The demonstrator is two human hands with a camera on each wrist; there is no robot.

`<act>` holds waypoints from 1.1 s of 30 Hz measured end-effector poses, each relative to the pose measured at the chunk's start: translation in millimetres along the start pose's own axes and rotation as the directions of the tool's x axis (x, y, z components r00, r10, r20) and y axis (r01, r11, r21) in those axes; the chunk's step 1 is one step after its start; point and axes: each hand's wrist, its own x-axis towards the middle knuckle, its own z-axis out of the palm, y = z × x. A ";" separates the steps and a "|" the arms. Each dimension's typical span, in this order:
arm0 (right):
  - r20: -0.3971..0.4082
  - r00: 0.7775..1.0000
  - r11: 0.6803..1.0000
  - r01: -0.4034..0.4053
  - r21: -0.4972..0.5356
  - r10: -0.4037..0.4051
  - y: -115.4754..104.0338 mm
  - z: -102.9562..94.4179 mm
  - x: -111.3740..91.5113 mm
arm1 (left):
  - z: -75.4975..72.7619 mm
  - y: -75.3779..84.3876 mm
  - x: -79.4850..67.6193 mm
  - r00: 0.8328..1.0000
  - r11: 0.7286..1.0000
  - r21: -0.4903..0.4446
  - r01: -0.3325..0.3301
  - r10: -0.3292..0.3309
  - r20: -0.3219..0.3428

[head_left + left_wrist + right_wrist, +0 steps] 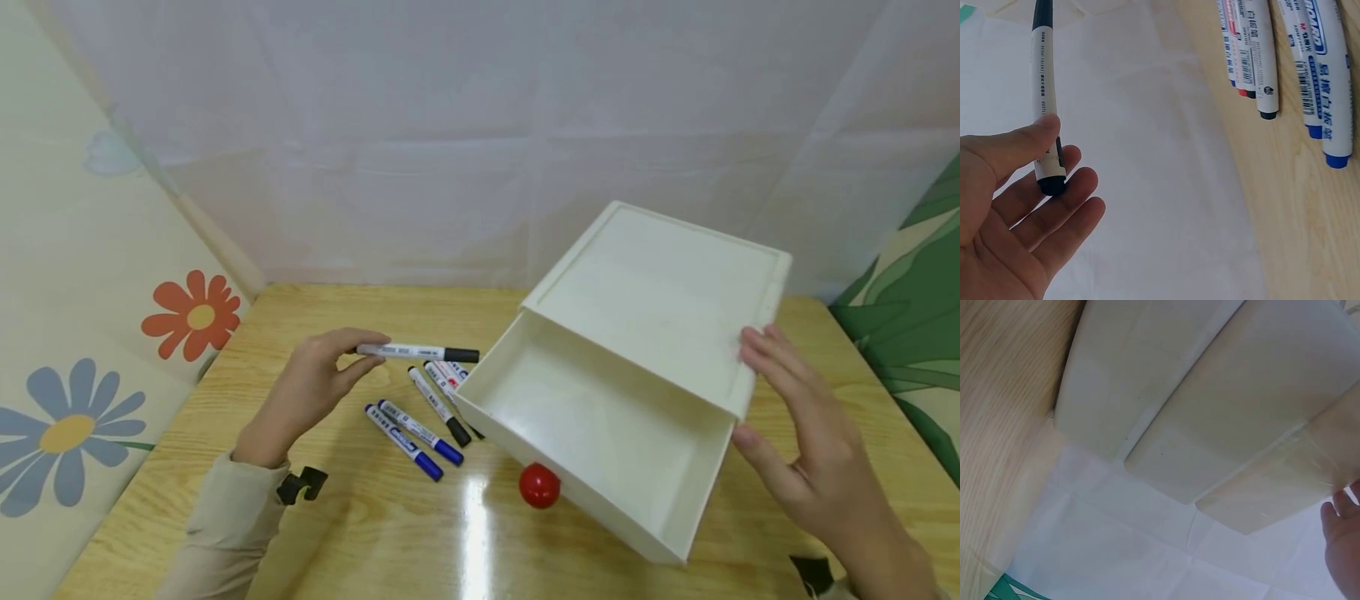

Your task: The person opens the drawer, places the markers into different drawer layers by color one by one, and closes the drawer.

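Pinching a marker (416, 352) in our left hand (318, 372) (right hand (813, 437) spread against the box's (660, 292) right edge), we're seemingly mid-transfer, next needing to clear the drawer's (585, 408) left corner.

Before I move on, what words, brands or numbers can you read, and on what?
"白板笔", apparently: black-ended marker on the table.
"白板笔", probably: far-right blue-ended marker, left wrist view; its logo is partly cut off.
Held marker, left hand: too small to read.
Other markers: too small or blurred.
White box: no text seen.

loose markers (404, 443): left of drawer unit (652, 292) | both: on table (337, 533)
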 end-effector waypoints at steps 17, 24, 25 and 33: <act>0.081 0.996 0.992 -0.032 -0.123 0.042 -17.0 -4.5 6.8 | -16.1 19.7 7.5 0.988 0.996 0.006 -0.091 0.091 -0.129; 0.082 0.996 0.990 -0.027 -0.138 0.039 -16.7 -4.6 7.6 | -28.0 35.4 14.2 0.969 0.985 0.009 -0.175 0.174 -0.178; 0.083 0.996 0.989 -0.027 -0.143 0.039 -16.9 -4.6 7.8 | -29.5 37.7 15.2 0.968 0.984 0.003 -0.180 0.178 -0.178; 0.072 0.997 0.991 -0.023 -0.131 0.033 -17.3 -4.0 8.6 | -36.1 58.2 19.7 0.944 0.960 -0.056 -0.275 0.259 -0.204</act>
